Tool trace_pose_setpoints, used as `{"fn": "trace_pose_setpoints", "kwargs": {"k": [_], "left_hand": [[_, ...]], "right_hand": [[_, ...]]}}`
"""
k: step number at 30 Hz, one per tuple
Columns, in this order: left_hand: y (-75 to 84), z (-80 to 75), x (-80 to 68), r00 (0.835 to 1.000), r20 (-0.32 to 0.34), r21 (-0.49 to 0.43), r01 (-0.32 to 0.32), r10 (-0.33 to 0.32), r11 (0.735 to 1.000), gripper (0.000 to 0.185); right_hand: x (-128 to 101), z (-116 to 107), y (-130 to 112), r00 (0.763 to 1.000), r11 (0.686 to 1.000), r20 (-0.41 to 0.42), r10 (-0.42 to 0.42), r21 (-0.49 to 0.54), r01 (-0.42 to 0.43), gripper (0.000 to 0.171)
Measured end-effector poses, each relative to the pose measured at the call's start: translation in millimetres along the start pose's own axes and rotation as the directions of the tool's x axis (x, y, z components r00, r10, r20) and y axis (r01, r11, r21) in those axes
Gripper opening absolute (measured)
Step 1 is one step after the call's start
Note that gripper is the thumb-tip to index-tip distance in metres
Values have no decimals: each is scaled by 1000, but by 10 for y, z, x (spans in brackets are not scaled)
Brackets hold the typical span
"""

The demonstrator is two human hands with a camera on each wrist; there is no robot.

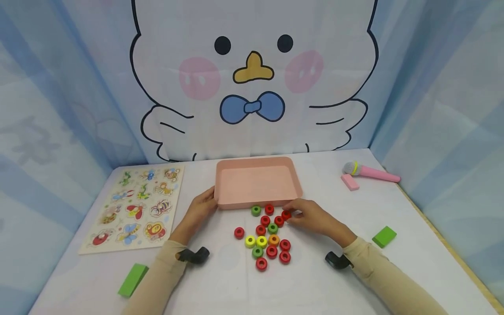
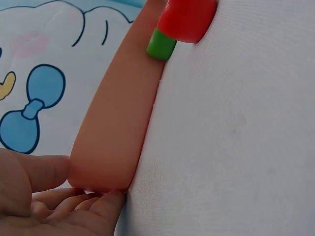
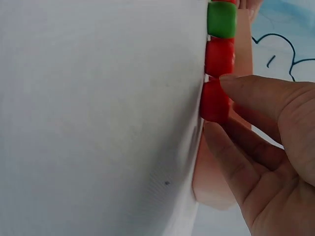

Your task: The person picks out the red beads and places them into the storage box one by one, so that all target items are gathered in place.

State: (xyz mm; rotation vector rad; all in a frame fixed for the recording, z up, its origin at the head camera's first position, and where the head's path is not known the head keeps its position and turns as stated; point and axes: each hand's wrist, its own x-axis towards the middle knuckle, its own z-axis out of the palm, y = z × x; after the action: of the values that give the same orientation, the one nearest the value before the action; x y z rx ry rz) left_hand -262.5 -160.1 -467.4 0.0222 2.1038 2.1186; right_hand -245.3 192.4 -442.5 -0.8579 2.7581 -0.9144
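Observation:
A pink tray (image 1: 257, 202) stands at the middle of the white table. My left hand (image 1: 208, 200) holds its front-left corner; in the left wrist view the thumb (image 2: 34, 169) lies against the tray corner (image 2: 110, 142) and the fingers (image 2: 93, 206) curl under it. Several red, green, yellow and orange rings (image 1: 265, 238) lie just in front of the tray. My right hand (image 1: 293, 215) pinches a red ring (image 1: 286, 215) at the tray's front edge. In the right wrist view the red ring (image 3: 214, 102) sits between thumb and forefinger, next to another red ring (image 3: 219, 56) and a green one (image 3: 221, 19).
An insect puzzle board (image 1: 135, 205) lies at the left. Green blocks lie at the front left (image 1: 133, 279) and at the right (image 1: 384, 236). A pink toy microphone (image 1: 370, 172) and a pink block (image 1: 349, 182) are at the back right. Cloth walls surround the table.

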Motion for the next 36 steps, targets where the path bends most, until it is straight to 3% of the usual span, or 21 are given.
{"fn": "trace_pose_setpoints", "kwargs": {"k": [8, 13, 20, 28, 36], "left_hand": [[-20, -62, -29, 1000, 11, -99, 1, 1, 995, 57], [-11, -69, -9, 1000, 19, -139, 2, 1, 990, 57], [-26, -64, 15, 999, 30, -169, -15, 20, 985, 56], [-80, -26, 17, 999, 18, -211, -22, 26, 977, 56], [-68, -7, 8, 1000, 7, -183, 5, -4, 983, 57]], "right_hand": [[65, -17, -35, 999, 999, -16, -42, -6, 42, 27], [130, -185, -88, 998, 997, -41, -50, 57, 52, 28], [408, -380, -103, 999, 998, -44, -1, 57, 3, 31], [708, -300, 98, 995, 994, 14, 97, 52, -98, 33], [833, -225, 180, 995, 996, 45, 91, 7, -91, 29]]}}
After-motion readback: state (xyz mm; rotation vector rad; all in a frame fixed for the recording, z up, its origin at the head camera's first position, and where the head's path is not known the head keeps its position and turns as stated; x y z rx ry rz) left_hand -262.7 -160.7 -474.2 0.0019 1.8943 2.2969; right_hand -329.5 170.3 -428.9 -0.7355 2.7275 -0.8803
